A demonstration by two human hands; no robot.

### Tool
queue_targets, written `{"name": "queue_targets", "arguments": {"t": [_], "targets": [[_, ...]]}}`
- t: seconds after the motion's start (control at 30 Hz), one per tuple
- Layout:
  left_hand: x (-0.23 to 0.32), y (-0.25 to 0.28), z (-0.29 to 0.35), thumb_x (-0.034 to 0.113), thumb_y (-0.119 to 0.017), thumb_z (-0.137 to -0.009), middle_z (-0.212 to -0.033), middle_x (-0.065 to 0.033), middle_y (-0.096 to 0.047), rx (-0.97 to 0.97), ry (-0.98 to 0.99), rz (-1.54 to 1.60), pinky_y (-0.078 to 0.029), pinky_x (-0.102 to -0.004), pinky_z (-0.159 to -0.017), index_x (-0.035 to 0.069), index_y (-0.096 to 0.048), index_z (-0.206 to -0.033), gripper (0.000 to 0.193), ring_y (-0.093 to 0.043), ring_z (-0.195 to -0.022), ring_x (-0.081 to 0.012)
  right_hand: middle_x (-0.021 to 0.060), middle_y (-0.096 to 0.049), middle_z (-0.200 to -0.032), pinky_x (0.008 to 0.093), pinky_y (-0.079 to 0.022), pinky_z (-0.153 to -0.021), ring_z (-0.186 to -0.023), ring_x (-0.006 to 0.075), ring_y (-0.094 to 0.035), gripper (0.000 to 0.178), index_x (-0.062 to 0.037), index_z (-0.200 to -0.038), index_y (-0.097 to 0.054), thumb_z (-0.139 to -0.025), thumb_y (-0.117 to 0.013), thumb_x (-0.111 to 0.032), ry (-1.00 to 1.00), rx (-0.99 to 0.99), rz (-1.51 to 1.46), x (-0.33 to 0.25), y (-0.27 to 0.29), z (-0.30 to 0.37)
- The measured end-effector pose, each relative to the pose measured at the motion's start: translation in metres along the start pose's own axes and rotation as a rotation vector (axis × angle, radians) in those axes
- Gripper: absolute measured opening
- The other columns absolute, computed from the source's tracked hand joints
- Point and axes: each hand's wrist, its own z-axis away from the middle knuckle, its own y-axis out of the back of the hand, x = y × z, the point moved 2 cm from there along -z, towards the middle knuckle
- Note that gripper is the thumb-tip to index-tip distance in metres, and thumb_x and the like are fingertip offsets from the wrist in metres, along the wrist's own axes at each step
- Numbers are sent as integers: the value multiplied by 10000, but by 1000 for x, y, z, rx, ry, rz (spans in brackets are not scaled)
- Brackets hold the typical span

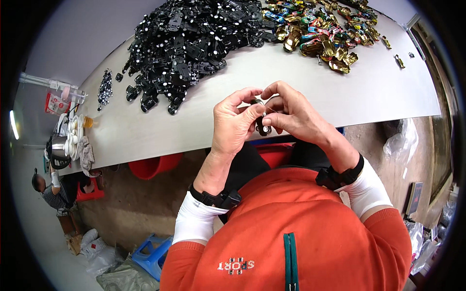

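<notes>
Over the front edge of the table, both hands hold one small toy car [263, 128] between them. Its black underside and a wheel with a white hub show below the fingertips; a pale part above is mostly hidden. My left hand [232, 120] pinches it from the left with thumb and fingers. From the other side, the thumb and bent fingers of my right hand [297, 115] close on it. Beyond the hands lies a big heap of black toy car chassis [187, 43]. Gold and coloured toy car bodies [327, 41] are piled to its right.
Small silvery parts [105, 89] lie left of the black heap. A kettle [59, 148] and a tray of white cups [74, 136] stand at the table's left end. Below are a red basin [151, 167] and a blue stool [150, 254]. Another person [58, 194] is at far left.
</notes>
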Motion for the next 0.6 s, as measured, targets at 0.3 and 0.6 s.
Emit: {"name": "queue_targets", "arguments": {"t": [0.3, 0.6], "targets": [[-9, 0, -3, -18, -660, -805, -746, -70, -615, 51, -2, 10, -413, -193, -369, -20, -591, -964, 173, -550, -502, -95, 77, -632, -792, 247, -471, -568, -637, 86, -547, 182, 32, -981, -593, -822, -644, -41, 147, 155, 249, 2, 6, 0], [-29, 34, -6, 61, -623, -861, -876, -145, -633, -23, 115, 284, -441, -235, -471, 12, -576, -1041, 193, -572, -578, -172, 26, -589, -754, 217, -446, -570, -634, 66, -504, 238, 0, -865, -601, -951, -480, -186, -118, 146, -111, 27, 33, 9]]}}
